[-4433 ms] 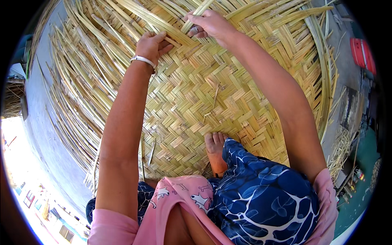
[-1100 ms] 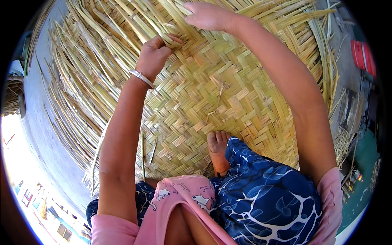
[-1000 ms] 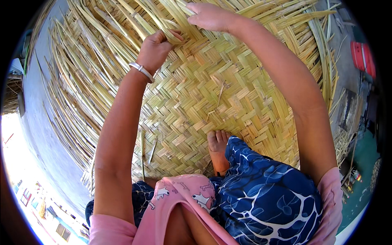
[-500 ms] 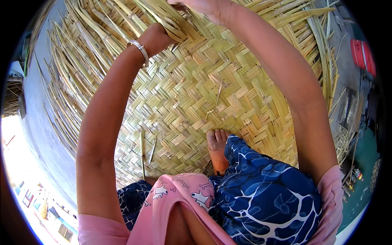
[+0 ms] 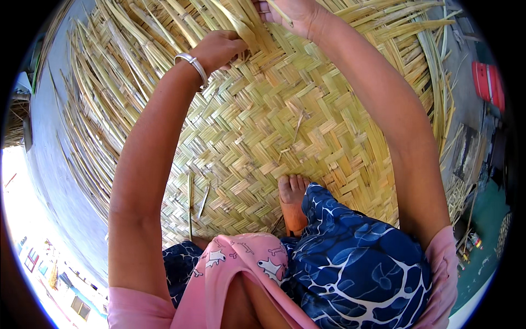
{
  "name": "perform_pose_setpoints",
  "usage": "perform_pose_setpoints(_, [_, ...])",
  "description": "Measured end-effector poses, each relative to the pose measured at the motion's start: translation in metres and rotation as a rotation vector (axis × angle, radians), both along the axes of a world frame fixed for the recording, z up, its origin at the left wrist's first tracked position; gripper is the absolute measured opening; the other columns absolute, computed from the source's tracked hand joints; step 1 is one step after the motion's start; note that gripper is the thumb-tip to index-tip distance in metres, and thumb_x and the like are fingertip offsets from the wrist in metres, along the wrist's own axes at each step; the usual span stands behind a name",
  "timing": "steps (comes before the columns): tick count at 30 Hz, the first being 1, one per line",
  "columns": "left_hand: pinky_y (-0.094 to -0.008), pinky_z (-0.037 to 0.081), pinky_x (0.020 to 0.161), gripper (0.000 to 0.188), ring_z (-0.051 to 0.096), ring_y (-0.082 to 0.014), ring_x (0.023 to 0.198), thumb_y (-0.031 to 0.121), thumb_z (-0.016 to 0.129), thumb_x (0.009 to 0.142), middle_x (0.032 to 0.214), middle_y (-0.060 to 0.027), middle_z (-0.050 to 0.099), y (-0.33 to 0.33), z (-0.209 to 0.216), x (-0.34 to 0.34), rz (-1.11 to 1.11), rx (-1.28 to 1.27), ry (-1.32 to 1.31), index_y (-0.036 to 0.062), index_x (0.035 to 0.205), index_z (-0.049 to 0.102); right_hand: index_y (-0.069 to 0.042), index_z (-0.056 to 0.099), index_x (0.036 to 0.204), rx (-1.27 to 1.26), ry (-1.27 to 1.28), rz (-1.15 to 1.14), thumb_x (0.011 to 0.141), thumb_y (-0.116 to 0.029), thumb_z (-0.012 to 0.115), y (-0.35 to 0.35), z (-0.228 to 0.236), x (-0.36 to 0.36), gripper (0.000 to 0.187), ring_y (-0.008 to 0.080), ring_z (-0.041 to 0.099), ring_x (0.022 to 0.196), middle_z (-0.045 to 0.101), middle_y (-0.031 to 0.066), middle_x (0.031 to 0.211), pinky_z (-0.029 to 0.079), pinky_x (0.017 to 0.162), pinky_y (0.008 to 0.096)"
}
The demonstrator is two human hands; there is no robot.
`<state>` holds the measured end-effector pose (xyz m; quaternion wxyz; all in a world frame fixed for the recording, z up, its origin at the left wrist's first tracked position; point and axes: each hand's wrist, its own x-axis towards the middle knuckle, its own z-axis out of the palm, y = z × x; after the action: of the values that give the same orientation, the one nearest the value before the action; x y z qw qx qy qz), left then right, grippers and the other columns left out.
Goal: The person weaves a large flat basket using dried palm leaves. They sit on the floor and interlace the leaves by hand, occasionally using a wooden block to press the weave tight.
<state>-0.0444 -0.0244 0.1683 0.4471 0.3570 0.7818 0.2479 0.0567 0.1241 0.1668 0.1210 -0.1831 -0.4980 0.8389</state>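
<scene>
A woven mat (image 5: 307, 109) of flat yellow-green split-cane strips spreads beneath me in a slanting pattern. At its far edge my left hand (image 5: 219, 48), with a silver bangle (image 5: 193, 68) at the wrist, is closed, its fingertips against the base of a broad cane strip (image 5: 241, 24). Part of that grip is hidden under the fingers. Farther right, at the top rim of the view, my right hand (image 5: 293, 15) is curled with a thin cane strip (image 5: 282, 13) across its fingers. Some of this hand is cut off by the picture's edge.
Long unwoven cane strips (image 5: 101, 109) fan out on the left, and more loose ends (image 5: 433, 66) lie at the right. My bare foot (image 5: 293, 192) rests on the mat, near small cane scraps (image 5: 203, 200). A red bag-like object (image 5: 487, 86) sits at far right.
The bunched strips over my left hand have lifted away, showing its fingers. My right hand has shifted slightly right and down, and a thin strip now shows in it.
</scene>
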Motion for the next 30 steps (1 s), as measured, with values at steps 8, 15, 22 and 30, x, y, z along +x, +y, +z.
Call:
perform_pose_setpoints(8, [-0.0323, 0.048, 0.057, 0.037, 0.057, -0.0188, 0.059, 0.032, 0.056, 0.081, 0.074, -0.0114, 0.06, 0.009, -0.01, -0.006, -0.236, 0.004, 0.162, -0.0037, 0.09, 0.061, -0.004, 0.056, 0.089, -0.056, 0.103, 0.089, 0.081, -0.008, 0.054, 0.0, -0.014, 0.0, 0.009, 0.0171, 0.061, 0.072, 0.06, 0.0064, 0.078, 0.051, 0.065, 0.0306])
perform_pose_setpoints(15, [-0.0242, 0.042, 0.053, 0.029, 0.047, -0.0097, 0.058, 0.031, 0.059, 0.081, 0.068, 0.0008, 0.051, 0.015, 0.001, -0.014, -0.242, -0.167, -0.037, 0.0033, 0.092, 0.063, -0.001, 0.054, 0.103, -0.11, 0.08, 0.184, 0.079, -0.006, 0.051, -0.009, 0.011, 0.013, 0.025, 0.0189, 0.061, 0.082, 0.061, 0.0089, 0.09, 0.05, 0.076, 0.0321])
perform_pose_setpoints(22, [-0.0324, 0.051, 0.06, 0.034, 0.061, -0.0199, 0.067, 0.026, 0.062, 0.075, 0.079, -0.012, 0.064, 0.005, -0.015, -0.011, -0.088, 0.046, 0.136, -0.0006, 0.095, 0.062, 0.0, 0.051, 0.114, -0.121, 0.188, 0.064, 0.079, -0.007, 0.049, -0.013, 0.014, 0.02, 0.036, 0.0206, 0.061, 0.087, 0.062, 0.0113, 0.094, 0.049, 0.081, 0.0331])
perform_pose_setpoints(30, [-0.0247, 0.047, 0.053, 0.035, 0.058, -0.0098, 0.068, 0.011, 0.059, 0.079, 0.079, -0.0083, 0.063, -0.014, -0.042, 0.009, 0.251, 0.491, 0.192, -0.0081, 0.107, 0.051, -0.001, 0.054, 0.109, -0.155, 0.102, 0.042, 0.084, -0.012, 0.047, 0.001, -0.001, 0.018, 0.028, 0.0202, 0.063, 0.087, 0.064, 0.0111, 0.094, 0.05, 0.078, 0.0325])
